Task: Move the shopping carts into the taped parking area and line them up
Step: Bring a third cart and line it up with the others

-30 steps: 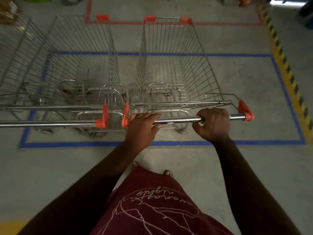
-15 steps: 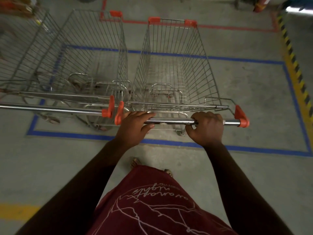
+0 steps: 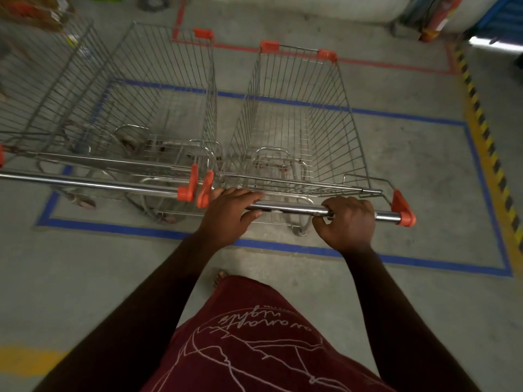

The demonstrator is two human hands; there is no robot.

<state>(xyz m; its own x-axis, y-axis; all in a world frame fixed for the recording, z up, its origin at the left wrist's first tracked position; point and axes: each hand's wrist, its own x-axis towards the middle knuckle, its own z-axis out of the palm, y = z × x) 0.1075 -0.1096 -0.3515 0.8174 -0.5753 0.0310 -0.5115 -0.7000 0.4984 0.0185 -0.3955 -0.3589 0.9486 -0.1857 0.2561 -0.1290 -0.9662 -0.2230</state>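
A person's left hand [image 3: 232, 212] and right hand [image 3: 349, 222] are gripping, fingers curled, the handle [image 3: 288, 207] of a shopping cart [image 3: 297, 123] inside the blue tape [image 3: 283, 248]. Its orange end cap is nearly touching the neighbouring cart [image 3: 158, 108]; pushing crooked could be knocking them together.

right cart [image 3: 297, 131] inside taped parking area [image 3: 481, 193] | middle cart [image 3: 158, 108] just beside it on left | third cart [image 3: 42, 80] further left | both hands on right cart's handle bar [image 3: 291, 208], left hand [image 3: 229, 213], right hand [image 3: 349, 224]
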